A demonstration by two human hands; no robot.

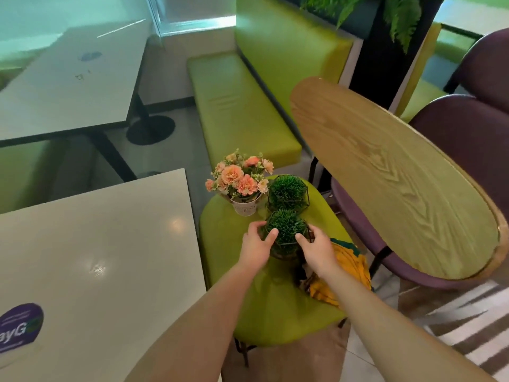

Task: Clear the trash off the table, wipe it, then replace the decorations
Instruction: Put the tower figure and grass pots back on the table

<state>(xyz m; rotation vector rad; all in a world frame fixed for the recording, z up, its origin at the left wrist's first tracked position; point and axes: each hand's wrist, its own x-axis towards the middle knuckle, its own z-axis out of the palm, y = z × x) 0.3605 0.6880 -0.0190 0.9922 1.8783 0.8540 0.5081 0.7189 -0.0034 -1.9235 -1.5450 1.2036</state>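
White bench (110, 244) at far left, bare top apart from a purple sticker (20, 326) near its near left corner; looks already cleared and probably wiped. Right of it stands a green stool (228, 285) that carries the decorations. Flower pot (243, 188) sits at the stool's far left edge. Far ball (287, 193), green in a wire frame, stands just beside the pot at the far edge. Near ball (286, 232), same kind, sits at the stool's middle, touching or almost touching the far one, can't tell which.

Left hand (257, 248) has curled fingers on the near ball's left side, thumb on its front. Right hand (316, 248) grasps the frame on the right side, fingers curled round the wires. Both grips closed on the near ball, one each side, so it lies straight between the hands, neither nearer. Ball is round, no clear long axis; sits upright in its base, top up.

Yellow cloth (349, 271) lies bunched at the stool's right edge, under the right forearm. Wooden chair back (399, 188) and purple seat further right.

Judgement: replacing step, first decoration in hand. The bench lies to the left of the hands, so the move likely needs a lift and a carry leftward, kept level. Pot and far ball not yet moved.
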